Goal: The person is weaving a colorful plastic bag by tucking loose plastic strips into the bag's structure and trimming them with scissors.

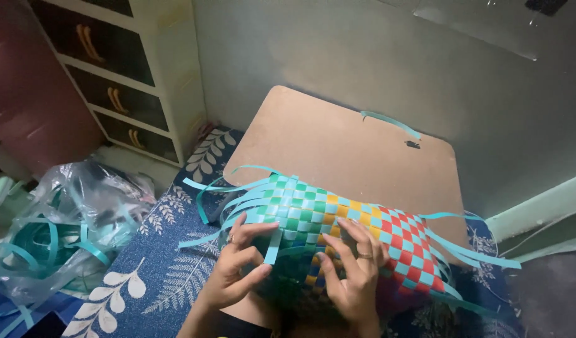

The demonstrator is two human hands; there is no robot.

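Observation:
A woven basket piece (338, 219) of plastic strips lies on a low brown board (338, 144). Its checks run from green through yellow to red, crossed by light blue strips. Loose blue strip ends (219, 194) fan out at its left and right sides. My left hand (238, 263) pinches one light blue strip (274, 245) at the near left edge of the weave. My right hand (353, 269) presses flat on the weave's near middle, with a ring on one finger.
A clear plastic bag (62, 219) with several teal strips sits at the left on a blue leaf-patterned mat (163, 263). A cream drawer cabinet (131, 75) stands at the back left. One loose blue strip (391, 123) lies on the board's far edge near the grey wall.

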